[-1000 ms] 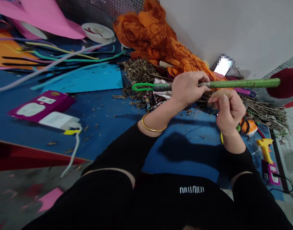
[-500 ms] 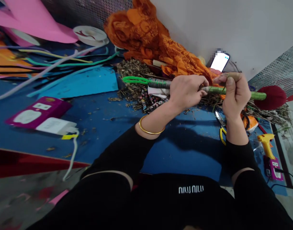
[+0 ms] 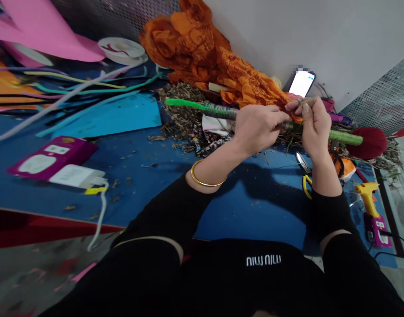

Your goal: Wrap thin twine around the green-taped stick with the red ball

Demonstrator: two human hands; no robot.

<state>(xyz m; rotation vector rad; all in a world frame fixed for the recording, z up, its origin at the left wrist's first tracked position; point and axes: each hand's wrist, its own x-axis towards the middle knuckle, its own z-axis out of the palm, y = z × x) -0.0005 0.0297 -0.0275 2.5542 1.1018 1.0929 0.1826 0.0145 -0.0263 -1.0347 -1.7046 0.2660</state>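
Observation:
My left hand (image 3: pixel 258 127) is closed round the middle of a long stick (image 3: pixel 346 137) wrapped in green. A bright green loop (image 3: pixel 185 103) sticks out from the stick's grey-wrapped left end. At its right end sits a dark red ball (image 3: pixel 373 143). My right hand (image 3: pixel 317 125) is just right of the left one, over the stick, with thumb and fingers pinched together. What they pinch is small and partly hidden. Below the right hand, scissors (image 3: pixel 306 187) with yellow handles lie on the blue table (image 3: pixel 255 215).
Behind the hands lie an orange cloth (image 3: pixel 189 48), dried plant bits (image 3: pixel 180 112) and a lit phone (image 3: pixel 302 84). To the left are coloured pipe cleaners (image 3: pixel 96 90), a blue sheet (image 3: pixel 136 112) and a purple power strip (image 3: pixel 78 152). A yellow glue gun (image 3: pixel 369 196) stands at right.
My right hand has shifted left, closer to my left hand. The stick's red end has dipped slightly, and the green loop has turned to look narrower. My left hand has barely moved.

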